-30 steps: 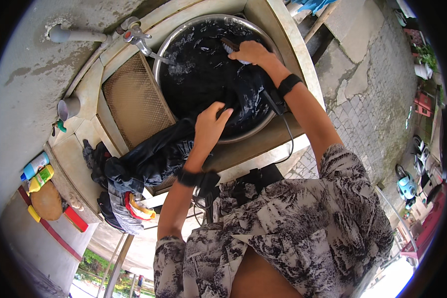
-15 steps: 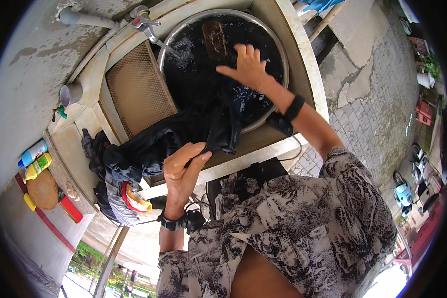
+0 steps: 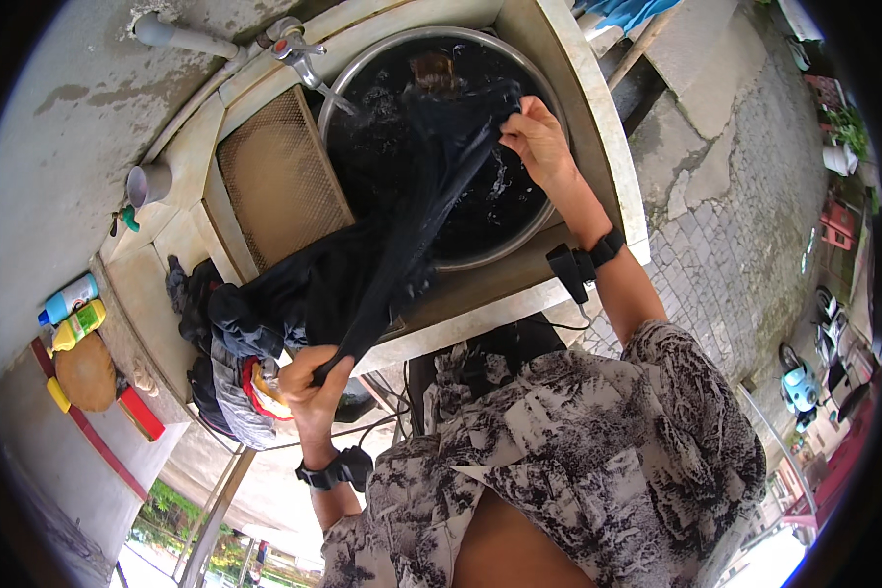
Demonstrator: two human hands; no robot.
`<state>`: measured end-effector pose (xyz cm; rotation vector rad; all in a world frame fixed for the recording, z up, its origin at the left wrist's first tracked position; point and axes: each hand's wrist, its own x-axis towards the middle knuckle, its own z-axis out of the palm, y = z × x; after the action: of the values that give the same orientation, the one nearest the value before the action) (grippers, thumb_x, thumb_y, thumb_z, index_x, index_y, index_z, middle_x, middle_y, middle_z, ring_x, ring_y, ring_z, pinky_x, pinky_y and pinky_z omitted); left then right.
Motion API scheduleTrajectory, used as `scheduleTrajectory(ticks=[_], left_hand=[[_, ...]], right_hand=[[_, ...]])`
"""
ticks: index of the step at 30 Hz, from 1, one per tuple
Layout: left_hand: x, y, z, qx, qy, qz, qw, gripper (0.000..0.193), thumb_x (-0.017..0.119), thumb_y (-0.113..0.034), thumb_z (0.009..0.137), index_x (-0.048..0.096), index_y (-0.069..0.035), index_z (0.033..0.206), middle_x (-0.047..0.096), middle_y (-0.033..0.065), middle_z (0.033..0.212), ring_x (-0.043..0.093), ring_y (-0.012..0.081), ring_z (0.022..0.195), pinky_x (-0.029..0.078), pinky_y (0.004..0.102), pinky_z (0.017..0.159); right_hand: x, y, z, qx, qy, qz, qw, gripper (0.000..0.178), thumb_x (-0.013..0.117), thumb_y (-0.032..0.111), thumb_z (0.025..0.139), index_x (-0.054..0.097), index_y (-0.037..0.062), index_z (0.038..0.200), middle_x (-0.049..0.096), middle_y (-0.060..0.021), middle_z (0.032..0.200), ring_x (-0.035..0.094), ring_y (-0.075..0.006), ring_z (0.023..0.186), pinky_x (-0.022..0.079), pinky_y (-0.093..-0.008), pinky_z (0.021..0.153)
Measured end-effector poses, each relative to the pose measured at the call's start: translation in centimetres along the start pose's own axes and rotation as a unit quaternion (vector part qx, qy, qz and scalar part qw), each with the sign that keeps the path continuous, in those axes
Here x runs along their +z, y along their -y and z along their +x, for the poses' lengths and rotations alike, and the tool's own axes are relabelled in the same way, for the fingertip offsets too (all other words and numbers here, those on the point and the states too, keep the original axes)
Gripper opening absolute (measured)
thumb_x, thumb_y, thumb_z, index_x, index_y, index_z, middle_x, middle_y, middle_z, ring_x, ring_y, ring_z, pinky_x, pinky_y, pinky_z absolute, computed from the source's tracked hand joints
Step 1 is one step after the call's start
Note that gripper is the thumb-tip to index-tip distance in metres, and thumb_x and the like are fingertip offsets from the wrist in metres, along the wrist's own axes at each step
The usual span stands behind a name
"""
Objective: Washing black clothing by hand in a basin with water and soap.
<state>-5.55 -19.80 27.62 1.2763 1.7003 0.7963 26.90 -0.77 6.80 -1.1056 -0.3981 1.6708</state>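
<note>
A wet black garment stretches taut between my two hands, slanting across a round metal basin of dark water. My left hand is closed on its near end, just past the sink's front edge. Over the basin's right side, my right hand pinches the far end. Part of the cloth hangs into the water. A brown block-shaped thing lies in the basin near its far rim, partly under water. More dark cloth lies to the left, over the sink's edge; where one piece ends I cannot tell.
A tap runs into the basin. Beside it rests a ridged washboard. Piled clothes hang at the left corner. A grey cup and two bottles stand farther left. Cables hang below the sink's front edge.
My right hand, empty before, now grips the cloth and has lifted it to the right. My left hand has moved nearer and left, pulling the cloth taut. The brown block is now partly covered.
</note>
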Motion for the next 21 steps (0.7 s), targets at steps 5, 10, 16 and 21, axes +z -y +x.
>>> scheduleTrajectory(ticks=[5, 10, 16, 21], left_hand=[[2.6, 3.8, 0.4, -0.089, 0.084, 0.091, 0.988, 0.013, 0.074, -0.005, 0.079, 0.065, 0.000, 0.087, 0.061, 0.0029, 0.067, 0.048, 0.0037, 0.059, 0.040, 0.0215, 0.055], [3.4, 3.8, 0.1, -0.077, 0.119, 0.091, 0.986, 0.013, 0.073, -0.007, 0.081, 0.065, 0.000, 0.089, 0.061, 0.0065, 0.067, 0.051, 0.0055, 0.059, 0.041, 0.0221, 0.055], [3.9, 3.6, 0.0, -0.071, 0.131, 0.096, 0.984, 0.012, 0.071, -0.007, 0.082, 0.064, 0.000, 0.090, 0.060, 0.0078, 0.067, 0.052, 0.0076, 0.058, 0.041, 0.0231, 0.054], [4.2, 4.3, -0.3, -0.037, 0.107, 0.087, 0.990, 0.013, 0.071, -0.007, 0.082, 0.064, 0.000, 0.090, 0.060, 0.0077, 0.066, 0.052, 0.0075, 0.058, 0.041, 0.0236, 0.054]], right_hand=[[-1.6, -2.4, -0.6, 0.108, -0.143, -0.252, 0.951, 0.028, 0.061, 0.003, 0.081, 0.051, 0.0128, 0.105, 0.055, -0.0085, 0.099, 0.060, -0.0207, 0.082, 0.053, -0.0334, 0.071], [-0.6, -2.4, -0.1, -0.160, -0.023, -0.643, 0.749, 0.041, 0.069, 0.019, 0.079, 0.050, 0.0062, 0.113, 0.052, -0.0173, 0.113, 0.058, -0.0369, 0.096, 0.048, -0.0417, 0.087], [0.8, -4.0, -0.4, -0.042, -0.031, -0.674, 0.737, 0.055, 0.078, 0.029, 0.074, 0.046, 0.0018, 0.110, 0.052, -0.0204, 0.112, 0.059, -0.0382, 0.098, 0.050, -0.0427, 0.084], [-0.4, -6.1, -3.1, 0.020, -0.092, -0.610, 0.786, 0.069, 0.084, 0.022, 0.066, 0.038, 0.0012, 0.113, 0.050, -0.0236, 0.112, 0.058, -0.0405, 0.098, 0.050, -0.0430, 0.085]])
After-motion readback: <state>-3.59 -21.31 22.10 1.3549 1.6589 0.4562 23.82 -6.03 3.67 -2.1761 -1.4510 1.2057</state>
